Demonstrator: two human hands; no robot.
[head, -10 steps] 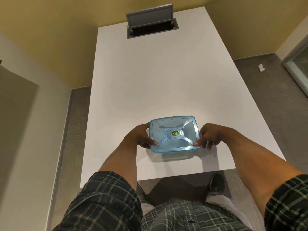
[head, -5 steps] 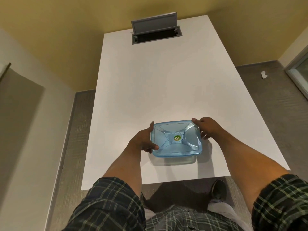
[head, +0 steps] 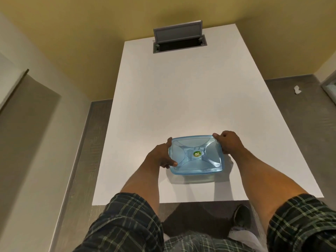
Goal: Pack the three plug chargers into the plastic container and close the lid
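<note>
A clear plastic container with a translucent blue lid (head: 196, 155) sits on the white table (head: 181, 88) near its front edge. The lid lies flat on top and bears a small green sticker at its centre. My left hand (head: 161, 154) grips the container's left edge, thumb on the lid. My right hand (head: 229, 143) holds the far right corner, fingers curled over the rim. What is inside the container is hidden under the lid. No plug chargers show anywhere.
A grey cable hatch (head: 179, 38) stands with its flap up at the table's far end. A crumpled white scrap (head: 297, 90) lies on the grey floor at the right. A yellow wall runs behind the table, and my shoe (head: 240, 217) shows below its front edge.
My right hand has shifted from the container's near right side up to its far right corner. My left hand has stayed on the left edge. The view has tilted.
</note>
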